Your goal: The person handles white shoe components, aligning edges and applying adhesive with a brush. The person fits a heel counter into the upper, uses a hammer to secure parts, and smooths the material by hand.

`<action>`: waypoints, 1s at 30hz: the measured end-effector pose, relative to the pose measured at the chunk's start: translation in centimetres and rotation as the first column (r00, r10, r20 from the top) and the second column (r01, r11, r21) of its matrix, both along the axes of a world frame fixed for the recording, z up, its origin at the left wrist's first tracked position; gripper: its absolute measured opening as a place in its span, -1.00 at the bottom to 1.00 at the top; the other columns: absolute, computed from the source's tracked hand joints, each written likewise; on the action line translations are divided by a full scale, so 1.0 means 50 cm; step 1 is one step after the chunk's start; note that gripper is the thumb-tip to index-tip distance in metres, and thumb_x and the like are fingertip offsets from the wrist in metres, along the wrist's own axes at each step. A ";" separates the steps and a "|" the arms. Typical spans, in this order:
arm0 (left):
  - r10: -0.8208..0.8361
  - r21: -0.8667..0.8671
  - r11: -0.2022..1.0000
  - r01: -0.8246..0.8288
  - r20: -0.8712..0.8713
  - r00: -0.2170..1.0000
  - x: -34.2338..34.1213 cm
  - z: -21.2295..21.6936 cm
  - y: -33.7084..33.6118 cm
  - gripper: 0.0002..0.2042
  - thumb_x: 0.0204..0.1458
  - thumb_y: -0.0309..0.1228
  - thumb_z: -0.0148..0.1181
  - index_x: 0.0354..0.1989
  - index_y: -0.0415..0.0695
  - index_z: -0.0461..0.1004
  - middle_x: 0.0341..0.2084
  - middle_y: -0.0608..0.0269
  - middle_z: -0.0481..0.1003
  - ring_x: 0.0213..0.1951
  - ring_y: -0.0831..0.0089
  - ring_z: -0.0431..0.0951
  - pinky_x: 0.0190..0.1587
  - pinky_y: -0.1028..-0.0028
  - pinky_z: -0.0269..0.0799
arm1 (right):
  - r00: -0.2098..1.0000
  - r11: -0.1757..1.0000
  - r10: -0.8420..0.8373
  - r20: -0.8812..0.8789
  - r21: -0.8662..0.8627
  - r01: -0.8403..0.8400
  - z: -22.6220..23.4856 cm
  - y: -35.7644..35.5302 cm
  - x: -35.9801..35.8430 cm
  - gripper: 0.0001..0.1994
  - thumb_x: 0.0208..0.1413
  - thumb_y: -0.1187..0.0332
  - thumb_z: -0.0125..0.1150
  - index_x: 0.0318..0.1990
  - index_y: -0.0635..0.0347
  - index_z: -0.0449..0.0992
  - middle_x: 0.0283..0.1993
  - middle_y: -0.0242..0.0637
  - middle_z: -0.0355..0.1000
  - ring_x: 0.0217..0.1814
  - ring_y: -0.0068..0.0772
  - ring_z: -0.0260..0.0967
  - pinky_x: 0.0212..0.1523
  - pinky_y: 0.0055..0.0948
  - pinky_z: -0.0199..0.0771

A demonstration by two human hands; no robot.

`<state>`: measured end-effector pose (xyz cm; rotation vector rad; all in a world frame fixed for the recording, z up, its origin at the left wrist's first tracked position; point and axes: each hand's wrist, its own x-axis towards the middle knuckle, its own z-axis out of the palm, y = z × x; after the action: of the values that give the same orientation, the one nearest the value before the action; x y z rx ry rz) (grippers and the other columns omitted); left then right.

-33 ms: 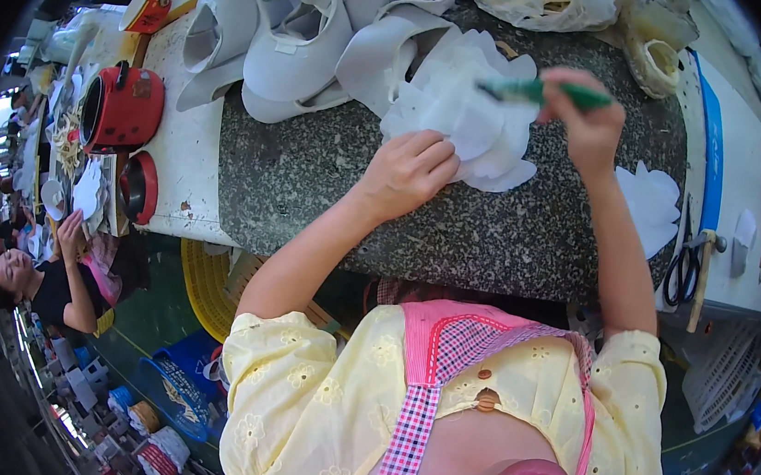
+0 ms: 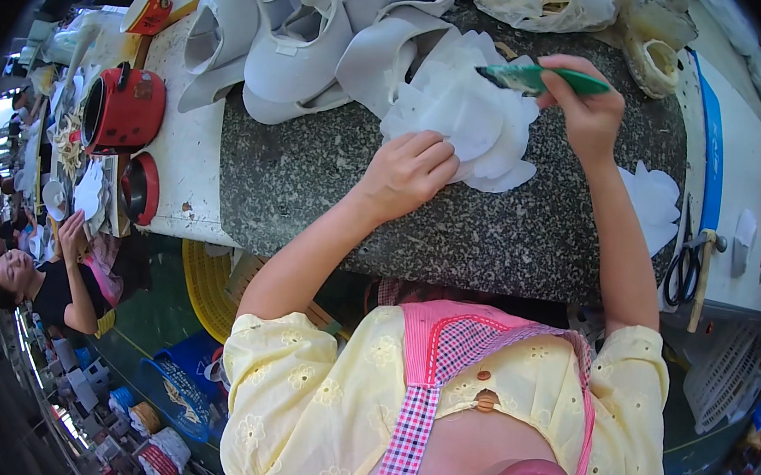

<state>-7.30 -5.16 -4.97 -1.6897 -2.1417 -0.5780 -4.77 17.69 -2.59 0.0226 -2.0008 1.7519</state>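
Observation:
A loose stack of thin white scallop-edged pieces point(image 2: 468, 108) lies fanned out on the dark speckled slab. My left hand point(image 2: 414, 169) is closed at the stack's near left edge, its fingers bent onto the pieces; the fingertips are partly hidden. Over the far right side of the stack, my right hand point(image 2: 584, 106) grips a green brush-like tool point(image 2: 532, 77) with a dark tip pointing left. Whether the tip touches the top piece I cannot tell. Another white scalloped piece point(image 2: 651, 206) lies on the slab's right side, beyond my right forearm.
Grey moulded shoe-like shells point(image 2: 291, 70) crowd the back left of the slab point(image 2: 311, 193). A red pot point(image 2: 125, 109) stands at left, a plastic bag point(image 2: 544, 4) at the back. Scissors point(image 2: 681, 274) and a wooden-handled hammer point(image 2: 702, 281) hang over the right edge. A co-worker point(image 2: 60, 283) sits at left.
The green tool, blurred before, now shows sharply and is tilted a little differently in my right hand. My left hand stays where it was on the stack.

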 end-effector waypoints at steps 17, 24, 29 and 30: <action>0.144 0.164 0.973 -0.161 0.112 0.983 -0.036 0.065 -0.046 -0.80 -0.37 -0.65 0.11 -0.49 -0.13 0.41 -0.20 0.22 0.37 -0.12 0.17 0.31 -0.13 0.31 0.26 | 0.779 0.741 -0.628 0.005 0.312 0.595 0.036 0.344 0.020 -0.79 0.09 0.25 -0.01 -0.27 0.18 0.44 -0.52 -0.32 0.39 -0.57 -0.53 0.32 -0.54 -0.58 0.28; 0.273 0.151 0.934 -0.324 0.284 0.919 -0.035 0.117 -0.073 -0.63 -0.37 -0.59 0.12 -0.25 -0.09 0.41 -0.01 0.17 0.27 0.03 0.11 0.19 0.04 0.25 0.13 | 0.651 0.634 -0.739 0.173 0.505 0.586 -0.095 0.536 -0.012 -0.49 0.09 -0.03 -0.15 -0.14 0.30 0.39 -0.19 0.02 0.38 -0.13 -0.06 0.32 -0.14 -0.31 0.24; 0.426 0.339 0.783 -0.521 0.317 0.847 -0.086 0.106 -0.055 -0.67 -0.24 -0.51 0.14 -0.19 -0.13 0.38 -0.09 0.11 0.31 -0.03 0.14 0.27 0.01 0.27 0.18 | 0.636 0.358 -0.635 -0.439 0.563 0.745 -0.017 0.405 0.062 -0.56 0.08 0.11 -0.05 -0.08 0.35 0.34 -0.07 -0.08 0.33 0.00 -0.14 0.21 0.02 -0.32 0.12; 0.421 0.358 0.763 -0.538 0.358 0.834 -0.095 0.098 -0.046 -0.67 -0.22 -0.50 0.15 -0.19 -0.14 0.38 -0.09 0.11 0.31 -0.02 0.14 0.27 0.00 0.27 0.19 | 0.615 0.238 -0.530 -0.584 0.594 0.769 0.016 0.311 0.059 -0.61 0.06 0.18 0.00 -0.08 0.31 0.35 -0.09 -0.12 0.34 0.00 -0.17 0.20 0.03 -0.32 0.10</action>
<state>-12.04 -7.46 -0.09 -0.7968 -2.2626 -1.0704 -1.83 33.24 -1.78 -0.2531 -1.9662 0.1510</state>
